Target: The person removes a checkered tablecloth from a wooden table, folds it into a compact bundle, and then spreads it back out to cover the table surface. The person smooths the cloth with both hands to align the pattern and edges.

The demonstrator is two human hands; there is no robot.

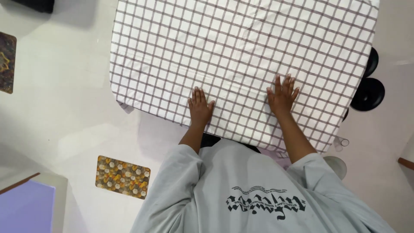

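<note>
A white cloth with a dark grid pattern (241, 47) covers a table seen from above. My left hand (200, 105) lies flat on the cloth near its front edge, fingers apart and holding nothing. My right hand (282, 95) presses flat on the cloth further right, fingers spread, also holding nothing. Both arms reach out from pale grey sleeves at the bottom of the view.
A patterned floor tile (122, 177) in yellow and brown lies on the white floor at lower left, another (7, 62) at the far left edge. Black round objects (368, 93) sit by the table's right side. A clear glass (340, 143) stands near the right front corner.
</note>
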